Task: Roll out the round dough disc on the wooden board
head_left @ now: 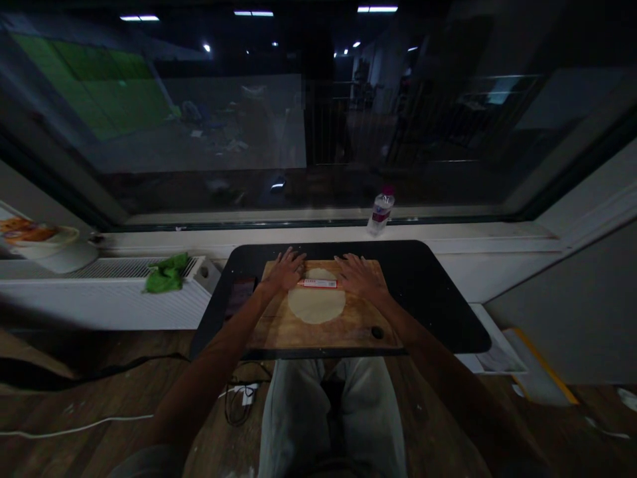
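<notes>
A rolling pin [320,283] with a red-edged white label lies across a flat, roundish sheet of dough [316,307]. The dough is spread on a wooden cutting board [271,332], part of it showing beyond the pin. My left hand [288,270] rests on the pin's left end, its fingers stretched forward and spread. On the right end lies my right hand [361,275], palm down, with fingers likewise extended. Both ends of the pin are hidden beneath my hands.
The board sits on a black tabletop [438,312], with a phone-like dark slab [241,295] at left. A water bottle [381,211] stands on the windowsill behind. Left are a green cloth [167,273] on a radiator [149,302] and a white bucket [62,251]. Cables [239,401] lie below.
</notes>
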`<state>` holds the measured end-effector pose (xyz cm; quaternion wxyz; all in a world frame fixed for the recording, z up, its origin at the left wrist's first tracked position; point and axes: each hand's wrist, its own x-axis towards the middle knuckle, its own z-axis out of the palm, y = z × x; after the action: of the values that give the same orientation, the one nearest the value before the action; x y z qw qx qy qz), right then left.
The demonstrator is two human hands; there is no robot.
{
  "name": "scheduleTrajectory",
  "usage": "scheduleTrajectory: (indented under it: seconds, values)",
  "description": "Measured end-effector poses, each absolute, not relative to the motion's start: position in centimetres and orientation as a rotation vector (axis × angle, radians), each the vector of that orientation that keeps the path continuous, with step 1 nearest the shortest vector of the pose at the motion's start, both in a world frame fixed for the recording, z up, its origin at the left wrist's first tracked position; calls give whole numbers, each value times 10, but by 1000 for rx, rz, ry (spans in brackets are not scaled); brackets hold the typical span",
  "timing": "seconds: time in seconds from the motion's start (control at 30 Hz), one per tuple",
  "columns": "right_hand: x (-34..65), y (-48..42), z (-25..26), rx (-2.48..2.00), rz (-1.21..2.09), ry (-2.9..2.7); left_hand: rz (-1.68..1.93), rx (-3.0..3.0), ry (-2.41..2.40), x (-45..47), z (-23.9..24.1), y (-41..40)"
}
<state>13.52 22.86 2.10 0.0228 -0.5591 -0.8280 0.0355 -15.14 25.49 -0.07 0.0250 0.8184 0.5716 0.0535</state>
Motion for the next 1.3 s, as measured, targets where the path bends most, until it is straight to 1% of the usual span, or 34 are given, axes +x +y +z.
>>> scheduleTrajectory:
  seconds: [0.17,0.37,0.53,0.77,1.0,1.3]
  values:
    - [136,230,6,-1835,235,-2489,129,2551,1716,-154,-7,251]
    - [140,211,-15,-1646,6,-2529,218,2608,1763,-154,-13,232]
    - [135,185,-7,-1600,-105,-2465,257,2677,1801,-150,-5,205]
    - [123,147,6,-1605,-106,-2422,358,2702,1786,-153,0,163]
    - [124,101,-7,-1439,-162,-2314,485,2649,1821,-152,-5,118]
    - [116,56,-16,-1412,-191,-2198,606,2634,1826,-151,-8,73]
